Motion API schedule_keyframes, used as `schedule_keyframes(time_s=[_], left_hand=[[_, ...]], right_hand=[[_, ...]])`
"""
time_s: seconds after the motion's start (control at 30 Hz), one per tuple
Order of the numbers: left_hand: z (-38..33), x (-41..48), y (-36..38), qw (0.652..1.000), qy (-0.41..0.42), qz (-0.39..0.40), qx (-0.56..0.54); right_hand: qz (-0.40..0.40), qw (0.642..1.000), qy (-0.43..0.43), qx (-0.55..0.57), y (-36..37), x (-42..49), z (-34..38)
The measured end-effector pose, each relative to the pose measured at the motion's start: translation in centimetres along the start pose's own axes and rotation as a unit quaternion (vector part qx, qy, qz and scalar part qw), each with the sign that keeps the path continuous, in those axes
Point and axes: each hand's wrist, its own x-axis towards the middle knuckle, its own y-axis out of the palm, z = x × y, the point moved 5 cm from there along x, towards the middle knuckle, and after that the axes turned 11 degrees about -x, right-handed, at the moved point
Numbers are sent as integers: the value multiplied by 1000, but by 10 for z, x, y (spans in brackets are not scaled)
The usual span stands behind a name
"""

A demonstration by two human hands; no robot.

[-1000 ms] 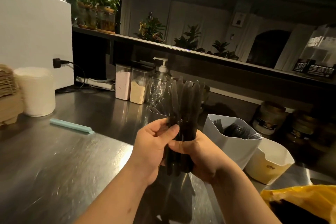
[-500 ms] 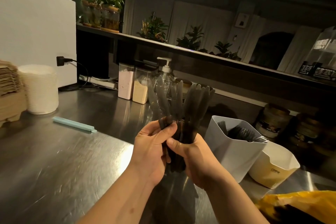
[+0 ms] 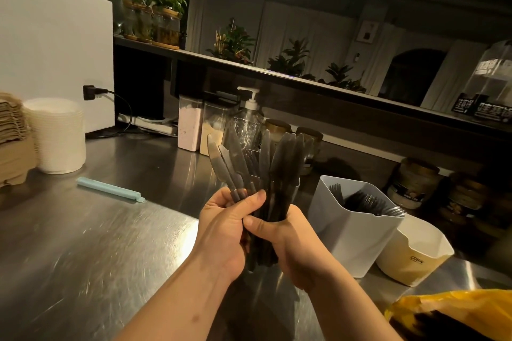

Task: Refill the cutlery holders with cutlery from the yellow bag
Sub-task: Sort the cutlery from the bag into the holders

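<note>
Both hands hold an upright bundle of dark knives (image 3: 260,171) above the steel counter. My left hand (image 3: 224,227) pinches a few knives that fan out to the left. My right hand (image 3: 288,241) grips the rest of the bundle by the handles. To the right stands a white cutlery holder (image 3: 352,243) with dark forks in it. Beside it is a cream holder (image 3: 415,260) whose inside looks bare. The yellow bag (image 3: 457,310) lies at the bottom right with dark cutlery showing in its mouth.
A pale blue clip bar (image 3: 110,189) lies on the steel counter (image 3: 83,257) at left. Stacked white lids (image 3: 58,135) and cardboard trays (image 3: 13,141) stand at far left. Canisters and a pump bottle (image 3: 246,124) line the back; jars sit behind the holders.
The tight bundle of knives has spread: my left hand has drawn a few knives apart to the left while the right keeps the rest. The view shifted slightly.
</note>
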Motion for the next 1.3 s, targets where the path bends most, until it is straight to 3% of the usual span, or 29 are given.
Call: schedule_keyframes(time_s=[0.13, 0.23, 0.3, 0.4, 0.5, 0.63, 0.77, 0.93, 1.13, 1.3], left_hand=[[1, 1, -2, 1000, 5, -3, 23], [-5, -5, 5, 996, 38, 36, 77], [-8, -5, 8, 996, 58, 36, 62], [-16, 0, 1, 990, 118, -27, 77], [-14, 3, -6, 980, 137, -76, 120], [-10, 5, -11, 974, 137, -101, 149], [-9, 9, -15, 973, 138, -118, 146], [-9, 7, -14, 976, 133, -111, 135], [-8, 7, -13, 978, 125, -107, 131], [-6, 9, -15, 979, 118, -113, 119]], right_hand=[[-8, 999, -5, -37, -1, 1, 0], [29, 997, -30, -69, -5, 1, 6], [17, 999, -31, -2, -14, 1, 12], [-41, 987, -28, 154, -31, 5, 34], [-141, 970, -64, 185, -52, 18, 66], [-261, 952, -59, 151, -64, 52, 92], [-291, 955, -38, 52, -63, 71, 80], [-367, 926, -33, -81, -63, 65, 58], [-351, 935, -10, 49, -59, 69, 55], [-341, 938, 35, -44, -61, 61, 44]])
